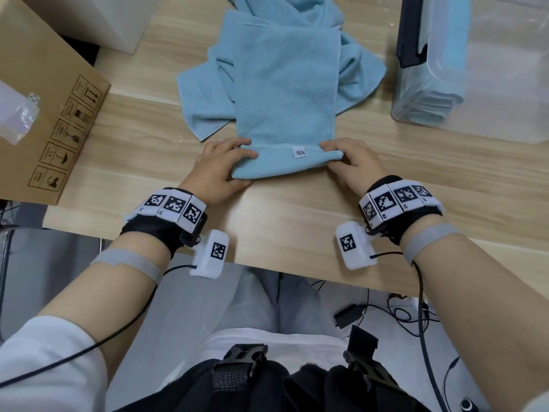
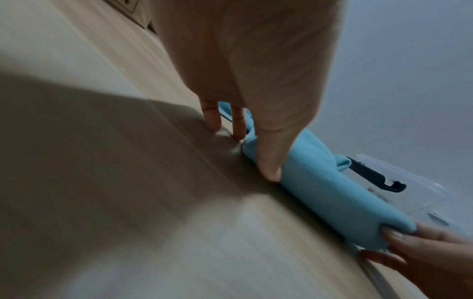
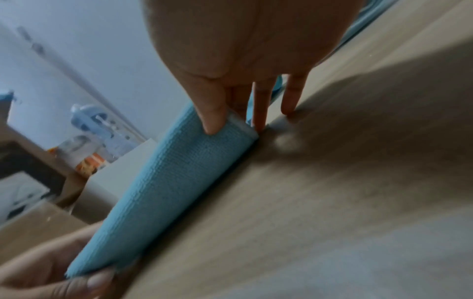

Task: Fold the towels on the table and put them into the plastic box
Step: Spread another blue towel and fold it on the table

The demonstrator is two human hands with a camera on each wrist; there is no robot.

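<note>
A light blue towel [image 1: 286, 93] lies as a long strip on the wooden table [image 1: 297, 221], its near end turned up into a fold with a small white label [image 1: 299, 152]. My left hand [image 1: 227, 166] pinches the fold's left corner, thumb in front and fingers behind [image 2: 268, 161]. My right hand [image 1: 346, 162] pinches the right corner the same way [image 3: 212, 119]. More crumpled blue towels [image 1: 208, 96] lie under and behind the strip. The clear plastic box [image 1: 475, 63] stands at the far right with folded blue towels inside.
A brown cardboard box [image 1: 44, 99] with a plastic bag on it sits at the left. A white box [image 1: 118, 19] stands at the far left. The table's near edge [image 1: 297, 272] runs just behind my wrists; cables hang below it.
</note>
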